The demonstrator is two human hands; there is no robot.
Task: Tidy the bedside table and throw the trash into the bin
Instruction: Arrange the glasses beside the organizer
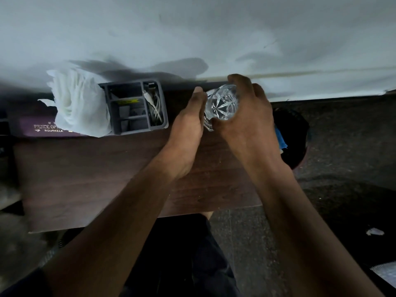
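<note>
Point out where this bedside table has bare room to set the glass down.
Bare: the wood table in front of the grey organiser and purple box, left of the left hand. Crowded: back edge, tissue to glass.

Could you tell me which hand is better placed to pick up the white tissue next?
Left, probably: the left hand is open and nearer the white tissue, while the right hand grips the glass.
</note>
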